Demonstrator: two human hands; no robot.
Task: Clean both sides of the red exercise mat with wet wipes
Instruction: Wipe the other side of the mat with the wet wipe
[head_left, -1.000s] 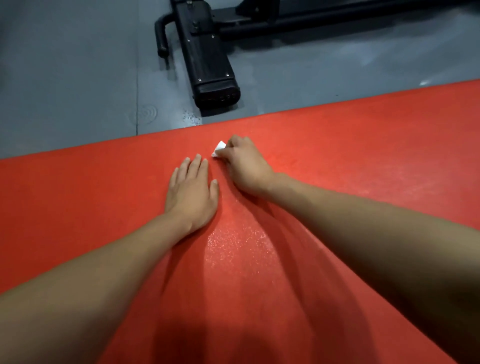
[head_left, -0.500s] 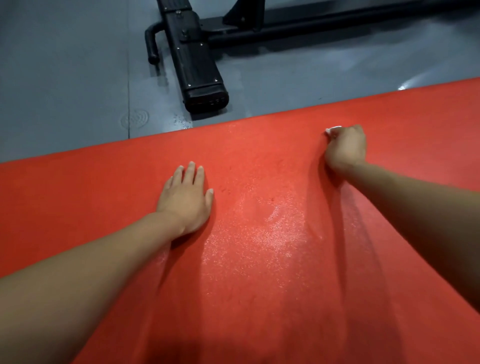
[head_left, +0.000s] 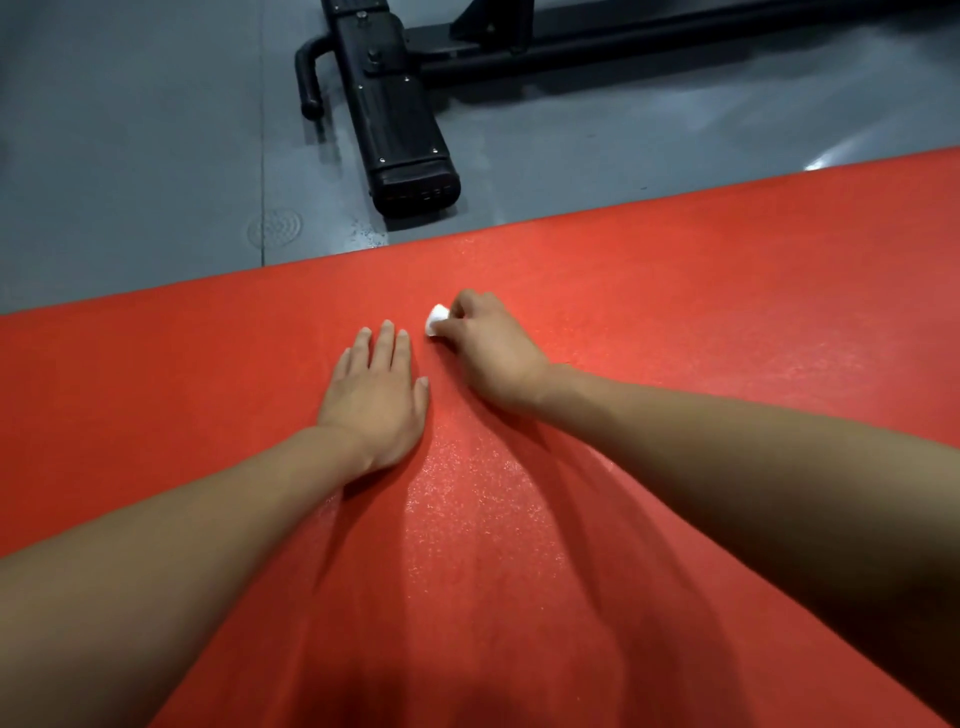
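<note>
- Nearest the camera, red exercise mat (head_left: 519, 597) lay flat on the floor, filling the lower frame; a speckled wet sheen ran up its middle, probably wipe residue.
- Left hand (head_left: 376, 395) rested palm-down on the mat, fingers straight, holding nothing; likely pinning the mat against sliding.
- Just beside it, right hand (head_left: 491, 348) was curled round a bunched white wet wipe (head_left: 436, 319), pressing it onto the mat.
- Beyond the mat's far edge: grey floor (head_left: 130, 130) and a black equipment base (head_left: 400, 124), well apart from both hands.
</note>
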